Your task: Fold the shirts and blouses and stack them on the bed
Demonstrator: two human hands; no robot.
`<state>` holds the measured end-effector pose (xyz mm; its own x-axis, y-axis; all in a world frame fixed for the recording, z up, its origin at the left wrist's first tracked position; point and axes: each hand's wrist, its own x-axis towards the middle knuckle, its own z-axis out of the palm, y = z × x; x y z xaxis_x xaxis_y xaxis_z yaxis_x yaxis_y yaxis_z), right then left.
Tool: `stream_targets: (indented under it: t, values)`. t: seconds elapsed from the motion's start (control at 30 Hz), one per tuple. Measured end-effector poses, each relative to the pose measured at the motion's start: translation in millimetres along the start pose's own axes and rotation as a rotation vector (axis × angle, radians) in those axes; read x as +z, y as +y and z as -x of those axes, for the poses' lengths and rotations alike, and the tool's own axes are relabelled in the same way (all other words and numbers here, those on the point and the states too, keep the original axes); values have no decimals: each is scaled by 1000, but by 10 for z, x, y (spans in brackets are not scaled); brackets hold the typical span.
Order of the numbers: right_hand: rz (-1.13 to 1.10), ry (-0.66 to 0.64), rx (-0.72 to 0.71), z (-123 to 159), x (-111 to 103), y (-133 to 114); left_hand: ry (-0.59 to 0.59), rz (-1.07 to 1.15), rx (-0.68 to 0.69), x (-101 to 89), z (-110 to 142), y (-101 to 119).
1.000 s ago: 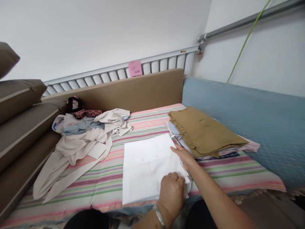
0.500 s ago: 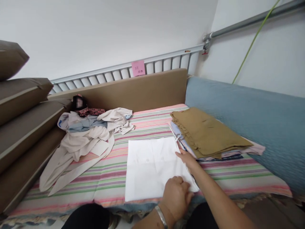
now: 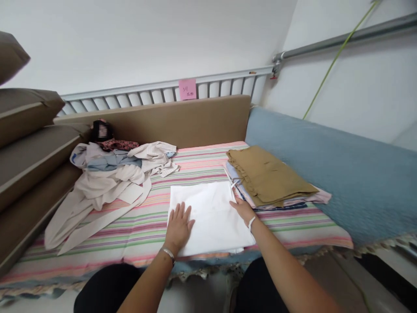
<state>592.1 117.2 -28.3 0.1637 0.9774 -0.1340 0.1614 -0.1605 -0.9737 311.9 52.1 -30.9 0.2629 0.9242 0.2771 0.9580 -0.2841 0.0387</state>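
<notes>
A folded white garment lies as a flat rectangle near the front edge of the striped cover. My left hand rests palm down on its left side, fingers spread. At its right edge is my right hand, thumb on top and the other fingers curled round the edge, partly hidden. Just beyond that hand, a stack of folded clothes has a mustard-brown garment on top. To the left lies a loose heap of crumpled clothes, cream, pale blue and striped.
Brown cushions are piled at the left. A brown padded panel stands along the back before a white radiator, which bears a pink note. A blue-covered backrest borders the right. A doll sits behind the heap.
My left hand has moved from the garment's near right corner to its left side and opened flat. My right hand stays at the right edge. The view has shifted slightly.
</notes>
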Motion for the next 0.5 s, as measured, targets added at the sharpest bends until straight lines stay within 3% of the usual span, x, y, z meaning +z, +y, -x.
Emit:
stream_targets:
  t: [0.17,0.3,0.4,0.5]
  values:
    - [151,139,-104,253,-54,-377,29,5,7,-6,-7,4]
    - [235,96,-368,691,346,-588,32,12,7,8,-6,-5]
    - [337,-54,-519,917,704,-405,34,15,8,25,-4,-5]
    - [497,-56,-522,941,758,-42,30,23,5,37,-4,-7]
